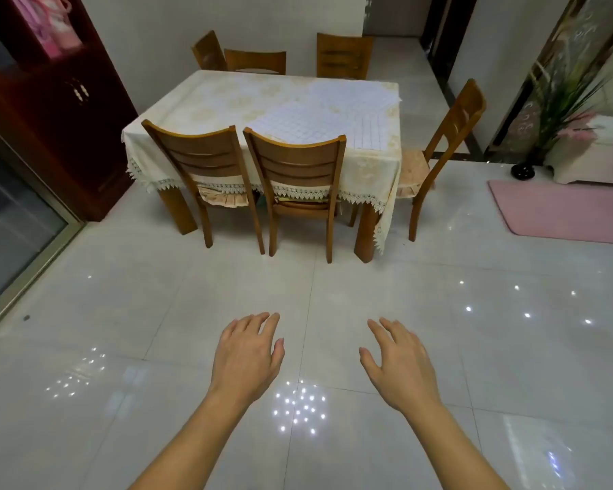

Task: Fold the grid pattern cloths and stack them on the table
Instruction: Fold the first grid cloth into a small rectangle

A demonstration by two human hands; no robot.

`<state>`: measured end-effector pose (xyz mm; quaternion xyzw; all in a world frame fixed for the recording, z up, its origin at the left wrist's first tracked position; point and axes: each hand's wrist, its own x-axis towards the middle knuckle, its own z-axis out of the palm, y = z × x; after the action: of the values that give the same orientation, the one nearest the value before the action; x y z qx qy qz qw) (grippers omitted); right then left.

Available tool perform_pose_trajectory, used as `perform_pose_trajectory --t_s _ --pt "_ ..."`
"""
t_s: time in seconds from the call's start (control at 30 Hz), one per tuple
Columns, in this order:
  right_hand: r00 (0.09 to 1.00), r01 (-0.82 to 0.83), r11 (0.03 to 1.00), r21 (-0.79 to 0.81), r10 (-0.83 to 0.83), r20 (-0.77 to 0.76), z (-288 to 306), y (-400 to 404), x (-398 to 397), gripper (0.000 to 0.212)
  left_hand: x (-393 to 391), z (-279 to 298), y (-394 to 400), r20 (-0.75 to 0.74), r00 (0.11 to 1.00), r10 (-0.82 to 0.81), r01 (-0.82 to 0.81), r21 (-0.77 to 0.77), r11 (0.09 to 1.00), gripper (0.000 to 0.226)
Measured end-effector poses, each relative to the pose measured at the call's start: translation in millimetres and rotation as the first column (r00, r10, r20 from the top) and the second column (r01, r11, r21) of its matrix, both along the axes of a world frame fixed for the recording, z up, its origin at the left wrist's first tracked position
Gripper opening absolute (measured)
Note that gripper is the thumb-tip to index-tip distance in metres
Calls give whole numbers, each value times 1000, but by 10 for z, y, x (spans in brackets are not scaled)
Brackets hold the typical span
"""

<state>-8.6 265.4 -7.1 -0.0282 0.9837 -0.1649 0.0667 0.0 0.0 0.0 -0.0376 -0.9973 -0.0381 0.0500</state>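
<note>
White grid pattern cloths lie spread flat on the right half of the table [206, 100], which wears a cream floral cover. One cloth [308, 125] is nearer, another [354, 91] lies behind it, overlapping, and a strip [370, 136] sits by the front right corner. My left hand [246, 355] and my right hand [397, 362] are stretched out over the floor, well short of the table, palms down with relaxed fingers and nothing held.
Two wooden chairs [199, 160] [298, 168] stand pushed in at the table's near side, one [450, 136] at its right end, more behind it. A dark cabinet [61, 111] stands at left, a pink mat [563, 210] and a plant [560, 97] at right. Glossy tiled floor [315, 284].
</note>
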Motion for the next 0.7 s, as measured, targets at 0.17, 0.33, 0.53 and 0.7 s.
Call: perform_pose_trajectory --t_s 0.17,0.33,0.53,0.7 --pt "1000 -12 1000 -7 12 25 -91 133 -112 59 -70 -10 138 26 1000 -8 7 22 1000 50" --pt "999 -28 1000 -12 29 40 -155 97 -322 59 -258 -11 117 39 999 14 -15 20 1000 52" --pt "1000 -18 999 -29 18 5 -210 -9 -807 57 -800 -62 37 52 998 20 -21 23 999 53" --pt "1000 -5 1000 -11 5 18 -181 -175 -1486 57 -1523 -85 -124 52 999 9 -9 3 1000 43"
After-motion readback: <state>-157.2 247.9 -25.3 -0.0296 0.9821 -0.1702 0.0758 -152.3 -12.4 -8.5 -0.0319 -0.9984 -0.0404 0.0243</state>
